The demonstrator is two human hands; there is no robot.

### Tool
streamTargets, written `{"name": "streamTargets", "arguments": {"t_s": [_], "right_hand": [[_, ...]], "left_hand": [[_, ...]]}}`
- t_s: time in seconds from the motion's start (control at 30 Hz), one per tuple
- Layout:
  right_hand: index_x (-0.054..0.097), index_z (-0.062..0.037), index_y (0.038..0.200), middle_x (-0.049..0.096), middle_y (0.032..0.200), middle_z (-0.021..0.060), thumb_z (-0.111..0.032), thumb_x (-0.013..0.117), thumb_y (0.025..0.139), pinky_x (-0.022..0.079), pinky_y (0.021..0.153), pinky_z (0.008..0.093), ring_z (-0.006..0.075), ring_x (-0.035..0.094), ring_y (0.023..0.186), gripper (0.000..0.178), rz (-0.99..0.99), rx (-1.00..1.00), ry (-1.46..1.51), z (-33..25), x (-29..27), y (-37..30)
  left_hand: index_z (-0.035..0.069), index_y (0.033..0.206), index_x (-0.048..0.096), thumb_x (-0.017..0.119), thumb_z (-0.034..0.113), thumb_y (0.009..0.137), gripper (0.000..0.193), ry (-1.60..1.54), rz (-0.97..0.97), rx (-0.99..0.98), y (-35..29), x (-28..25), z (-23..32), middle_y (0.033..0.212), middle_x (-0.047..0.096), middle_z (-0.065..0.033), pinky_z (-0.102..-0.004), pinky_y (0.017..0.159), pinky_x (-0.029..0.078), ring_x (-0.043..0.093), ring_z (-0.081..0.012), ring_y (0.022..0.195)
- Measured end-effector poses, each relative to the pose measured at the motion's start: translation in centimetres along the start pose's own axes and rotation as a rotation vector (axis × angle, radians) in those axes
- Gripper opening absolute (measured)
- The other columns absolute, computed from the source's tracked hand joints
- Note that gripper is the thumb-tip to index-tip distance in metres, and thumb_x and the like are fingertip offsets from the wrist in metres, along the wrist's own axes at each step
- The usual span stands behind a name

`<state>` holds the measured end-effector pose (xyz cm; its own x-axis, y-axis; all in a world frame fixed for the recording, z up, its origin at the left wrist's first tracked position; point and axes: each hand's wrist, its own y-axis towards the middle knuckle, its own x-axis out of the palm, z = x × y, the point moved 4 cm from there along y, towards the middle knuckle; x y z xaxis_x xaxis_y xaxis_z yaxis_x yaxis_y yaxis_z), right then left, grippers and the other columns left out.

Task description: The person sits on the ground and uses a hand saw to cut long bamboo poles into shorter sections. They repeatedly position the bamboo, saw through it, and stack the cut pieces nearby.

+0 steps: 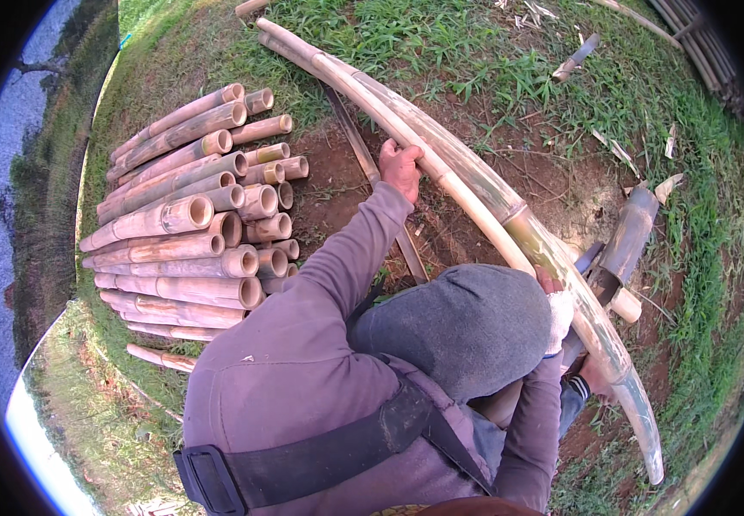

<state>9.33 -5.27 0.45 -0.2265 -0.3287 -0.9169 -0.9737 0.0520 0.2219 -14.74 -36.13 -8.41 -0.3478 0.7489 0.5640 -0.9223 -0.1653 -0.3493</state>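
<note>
My left hand [401,170] is closed round a long pale bamboo pole [441,168], thumb on top. A second bamboo pole [475,176], partly green and mottled, lies against it and runs on to the lower right. My right hand [559,316], in a white glove at the wrist, is closed on the bamboo near the pale length's lower end. Some of its fingers are hidden. A rounded grey cloth shape [462,331] covers the space between my arms.
A stack of cut bamboo tubes [170,219] lies at left. A narrow dark strip [356,142] crosses the bare soil under the poles. At right are a thick bamboo stub [628,236], a short offcut [577,58] and pale splinters [617,153]. Bundled poles [699,43] lie far right.
</note>
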Motion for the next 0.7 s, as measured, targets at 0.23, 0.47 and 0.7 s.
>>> {"name": "streamTargets", "arguments": {"t_s": [0.23,0.47,0.7], "right_hand": [[0.072,-0.0099,0.132,0.067,0.092,0.0147,-0.034,0.087,0.09,0.053,0.075,0.0498,0.0366,0.068,0.085,0.051,-0.032,0.024,-0.019,0.0,-1.5,2.1],[0.072,-0.0096,0.132,0.067,0.092,0.0155,-0.035,0.087,0.09,0.052,0.077,0.0499,0.0381,0.067,0.085,0.051,0.008,0.003,0.024,-0.3,-1.9,4.6],[0.074,-0.0113,0.13,0.069,0.096,0.015,-0.039,0.085,0.091,0.053,0.078,0.0501,0.0374,0.069,0.091,0.049,-0.031,0.041,0.0,2.1,-1.8,5.2]], "left_hand": [[0.001,0.141,0.05,0.064,-0.01,0.092,0.052,-0.006,-0.033,-0.034,1.0,1.0,0.1,0.131,0.064,-0.0142,-0.0542,0.107,0.054,0.067,-0.0299,0.121],[0.001,0.14,0.051,0.066,-0.01,0.091,0.052,-0.045,-0.031,0.003,3.0,1.0,0.3,0.131,0.065,-0.013,-0.0546,0.109,0.05,0.066,-0.0301,0.122],[0.0,0.155,0.04,0.083,0.011,0.088,0.08,0.431,0.207,0.079,1.9,0.0,-0.3,0.127,0.057,-0.0125,-0.0392,0.084,0.055,0.061,-0.0233,0.102]]}}
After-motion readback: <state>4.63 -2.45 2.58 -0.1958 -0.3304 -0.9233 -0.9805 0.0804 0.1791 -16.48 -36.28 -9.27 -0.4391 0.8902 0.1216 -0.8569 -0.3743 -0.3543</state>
